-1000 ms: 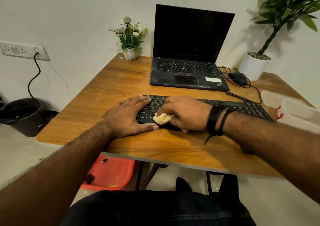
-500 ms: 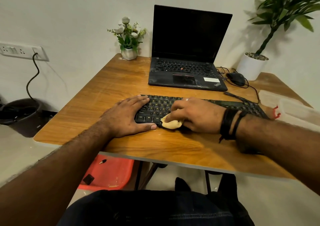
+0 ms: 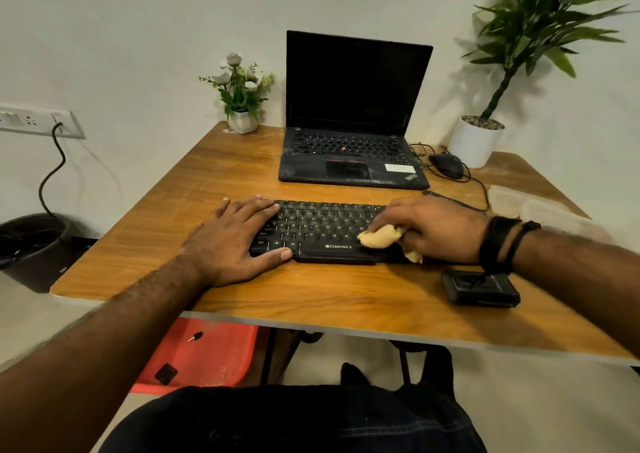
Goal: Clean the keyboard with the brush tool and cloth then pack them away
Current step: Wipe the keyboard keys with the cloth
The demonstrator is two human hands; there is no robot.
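Observation:
A black keyboard (image 3: pixel 322 227) lies across the near middle of the wooden table (image 3: pixel 242 172). My left hand (image 3: pixel 235 241) rests flat on its left end, fingers spread, thumb along the front edge. My right hand (image 3: pixel 429 227) is closed on a crumpled yellow cloth (image 3: pixel 381 237) and presses it on the keys just right of the space bar. The keyboard's right end is hidden under that hand and forearm. A small black case (image 3: pixel 479 289) lies on the table below my right wrist.
An open black laptop (image 3: pixel 353 147) stands behind the keyboard, with a mouse (image 3: pixel 446 165) and cables to its right. A small flower pot (image 3: pixel 242 120) and a white plant pot (image 3: pixel 476 140) sit at the back. A clear plastic container (image 3: pixel 533 206) lies far right. A red stool (image 3: pixel 204 352) is under the table.
My right hand has slid the cloth rightward along the keyboard, from its left part to right of the space bar. The left hand has stayed put. The black case has come into view.

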